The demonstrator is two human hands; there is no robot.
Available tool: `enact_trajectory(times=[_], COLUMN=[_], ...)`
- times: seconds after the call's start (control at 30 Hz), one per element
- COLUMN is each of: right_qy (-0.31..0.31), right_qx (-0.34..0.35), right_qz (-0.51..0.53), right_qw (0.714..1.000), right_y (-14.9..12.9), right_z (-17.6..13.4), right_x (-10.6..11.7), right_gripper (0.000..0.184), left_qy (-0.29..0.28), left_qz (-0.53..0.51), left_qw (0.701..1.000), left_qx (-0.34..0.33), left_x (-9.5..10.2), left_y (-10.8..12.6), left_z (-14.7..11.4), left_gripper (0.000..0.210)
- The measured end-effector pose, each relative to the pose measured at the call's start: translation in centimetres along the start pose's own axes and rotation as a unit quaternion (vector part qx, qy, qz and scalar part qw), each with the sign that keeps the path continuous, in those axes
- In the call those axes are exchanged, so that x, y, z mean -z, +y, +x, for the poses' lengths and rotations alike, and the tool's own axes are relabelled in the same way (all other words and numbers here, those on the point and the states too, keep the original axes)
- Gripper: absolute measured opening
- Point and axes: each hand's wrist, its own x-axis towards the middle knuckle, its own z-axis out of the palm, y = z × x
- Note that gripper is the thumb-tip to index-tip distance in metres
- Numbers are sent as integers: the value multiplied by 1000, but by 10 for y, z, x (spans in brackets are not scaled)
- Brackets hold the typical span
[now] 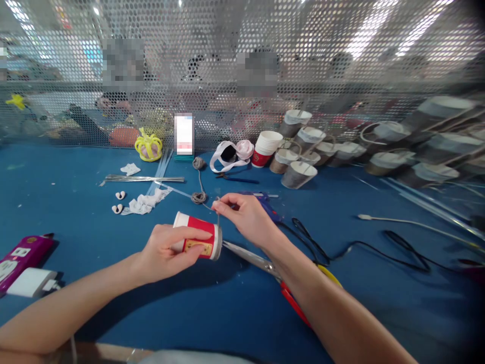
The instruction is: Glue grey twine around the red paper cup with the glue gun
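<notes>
A red and white paper cup (193, 221) lies tilted on its side in my left hand (162, 250), whose fingers wrap round it. Grey yarn (218, 218) runs from the cup's right end up to my right hand (244, 215), pinched between thumb and fingertips. That end of the cup carries a grey band. From the pinch, the yarn leads back to a small grey coil (199, 197) and a grey ball (199, 163). Scissors (252, 257) with red and yellow handles lie below my right forearm, their tips near the cup.
Grey-wrapped cups (299, 174) crowd the back right, beside stacked paper cups (267, 146) and white ribbon (217, 164). A glue gun (267, 205) with a black cable (303, 237) lies behind my right hand. At left sits a purple power strip (28, 253). A perforated metal screen (212, 65) closes the back.
</notes>
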Motion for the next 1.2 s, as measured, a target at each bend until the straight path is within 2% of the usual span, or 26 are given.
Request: enact_trajectory(times=[0.33,0.8,0.97,1.2], right_qy=[-25,-69,-76,-89], right_qx=[-6,-41,-54,-97], right_qz=[2,58,75,116], right_qw=[1000,995,993,984], right_y=[-2,-1,1,-2], right_z=[-2,-4,-2,-3], right_x=[-3,-10,-13,-15], right_gripper=[25,24,24,24], left_qy=[26,41,49,66], left_qz=[25,50,39,-22], left_qw=[997,994,996,998], left_qx=[-75,-84,-67,5], left_x=[3,5,5,4], left_y=[6,6,5,1], left_z=[4,4,3,1], left_gripper=[12,12,12,12])
